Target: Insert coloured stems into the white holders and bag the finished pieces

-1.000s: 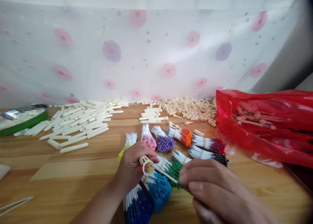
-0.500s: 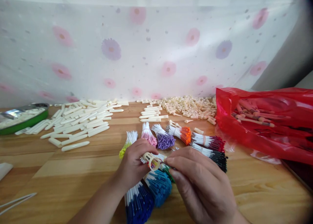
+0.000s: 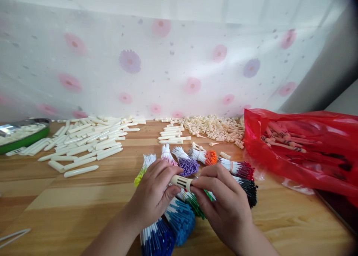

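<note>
A short cream plastic tube with dark slots (image 3: 181, 182) is held level between my two hands, above the bundles. Fingers and thumb of my left hand (image 3: 156, 190) close round its left end. My right hand (image 3: 223, 196) pinches the right end with thumb and fingertips. Below and around lie bundles of thin white sticks with coloured tips, like pen refills: dark blue (image 3: 158, 237), light blue (image 3: 180, 218), green (image 3: 195, 205), black (image 3: 250, 190), dark red (image 3: 243, 169), orange (image 3: 208, 157), purple (image 3: 188, 166), pink (image 3: 167, 155) and yellow (image 3: 144, 168). My hands partly cover some.
Long cream pen barrels (image 3: 89, 140) are heaped at the left, beside a green-rimmed dish (image 3: 33, 138). Small cream slotted parts (image 3: 215, 127) are piled at the back. A red plastic bag (image 3: 293, 163) with pen-like pieces lies right. White tweezers-like prongs (image 3: 13, 238) lie front left.
The tube has turned from its open end facing me to lying sideways. My right fingers have moved onto its right end. The camera view has shifted slightly.
</note>
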A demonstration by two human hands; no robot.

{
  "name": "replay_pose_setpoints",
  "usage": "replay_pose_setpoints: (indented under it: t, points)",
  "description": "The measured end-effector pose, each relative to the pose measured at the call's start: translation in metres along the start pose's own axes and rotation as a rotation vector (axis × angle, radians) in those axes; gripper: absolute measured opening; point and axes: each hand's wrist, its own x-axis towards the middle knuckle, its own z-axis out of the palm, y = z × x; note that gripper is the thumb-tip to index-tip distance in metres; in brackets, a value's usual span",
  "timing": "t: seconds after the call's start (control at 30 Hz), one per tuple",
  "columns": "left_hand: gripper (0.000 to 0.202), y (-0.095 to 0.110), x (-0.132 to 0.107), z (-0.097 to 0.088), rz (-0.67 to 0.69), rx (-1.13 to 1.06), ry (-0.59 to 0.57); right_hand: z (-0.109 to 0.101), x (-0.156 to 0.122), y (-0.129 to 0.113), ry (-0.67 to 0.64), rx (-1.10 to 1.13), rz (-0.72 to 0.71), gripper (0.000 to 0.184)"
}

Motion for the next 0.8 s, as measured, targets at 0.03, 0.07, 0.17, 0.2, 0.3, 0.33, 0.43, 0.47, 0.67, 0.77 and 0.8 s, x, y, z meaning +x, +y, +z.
replay_pose_setpoints:
  t: [0.03,0.07,0.17,0.2,0.3,0.33,0.43,0.47,0.67,0.77,0.8]
  points:
    - [0.036,-0.001,0.0,0.001,0.006,0.018,0.017,0.001,0.0,0.0,-0.013,0.007,0.012,0.014]
    - [0.038,-0.001,0.0,0.002,0.011,0.036,0.034,0.001,0.0,0.001,-0.022,0.015,0.025,0.013]
    - [0.041,-0.003,0.001,0.005,0.023,0.097,0.085,0.005,-0.001,0.004,-0.034,0.037,0.067,0.011]
    - [0.04,-0.003,0.002,0.005,0.026,0.12,0.095,0.006,-0.001,0.005,-0.035,0.045,0.079,0.011]
    - [0.034,-0.006,0.003,0.005,0.03,0.187,0.117,0.011,-0.001,0.008,-0.035,0.066,0.116,0.012]
    - [0.032,-0.007,0.003,0.005,0.03,0.208,0.124,0.013,-0.001,0.008,-0.032,0.076,0.127,0.013]
    - [0.03,-0.008,0.001,0.005,0.028,0.251,0.137,0.017,0.0,0.009,-0.025,0.113,0.141,0.014]
    - [0.029,-0.009,0.001,0.005,0.029,0.262,0.139,0.018,0.0,0.01,-0.02,0.119,0.144,0.014]
    - [0.029,-0.009,0.002,0.008,0.011,0.378,0.136,0.025,-0.002,0.015,0.015,0.18,0.328,0.014]
    - [0.031,-0.01,0.003,0.009,0.002,0.411,0.13,0.029,-0.003,0.02,-0.007,0.307,0.479,0.013]
    - [0.032,-0.01,0.004,0.009,-0.001,0.418,0.132,0.03,-0.003,0.021,-0.01,0.348,0.515,0.013]
